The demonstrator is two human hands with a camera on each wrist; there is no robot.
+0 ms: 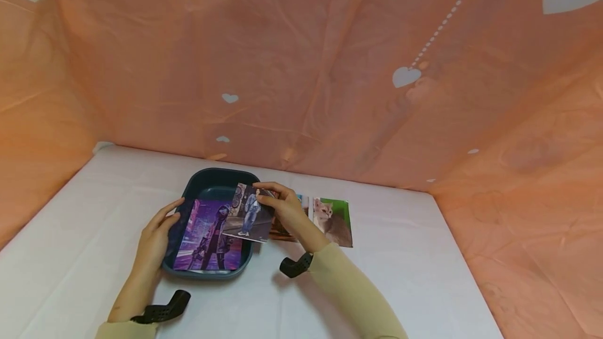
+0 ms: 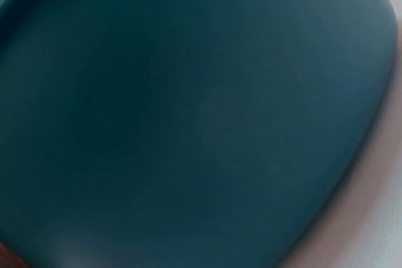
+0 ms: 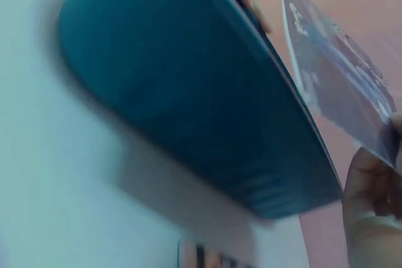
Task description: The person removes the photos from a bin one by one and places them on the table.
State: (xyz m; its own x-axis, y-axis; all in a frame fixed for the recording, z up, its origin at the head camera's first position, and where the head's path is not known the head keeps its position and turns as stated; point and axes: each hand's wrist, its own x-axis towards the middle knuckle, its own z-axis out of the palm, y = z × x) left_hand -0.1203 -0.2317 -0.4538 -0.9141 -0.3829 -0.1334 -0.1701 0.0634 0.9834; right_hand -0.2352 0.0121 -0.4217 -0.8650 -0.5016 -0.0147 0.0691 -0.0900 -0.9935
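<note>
A dark teal tray [image 1: 221, 277] sits on the white table, with a purple picture card [image 1: 207, 239] of a hooded figure lying in it. My left hand [image 1: 153, 237] rests against the tray's left rim, its fingers fairly straight. Over the tray's right side, my right hand [image 1: 285, 208] pinches a photo card [image 1: 249, 218] of a person in blue clothes by its upper right part. That card is tilted in the right wrist view, raised above the rim. The left wrist view is filled by the tray's outer wall [image 2: 201, 117].
Right of the tray lies a cat photo card [image 1: 332, 221]. Beside it, another picture card [image 1: 285, 233] is partly hidden by my right hand. Orange cloth [image 1: 306, 93] with pale hearts rises behind and along both sides of the table [image 1: 391, 276].
</note>
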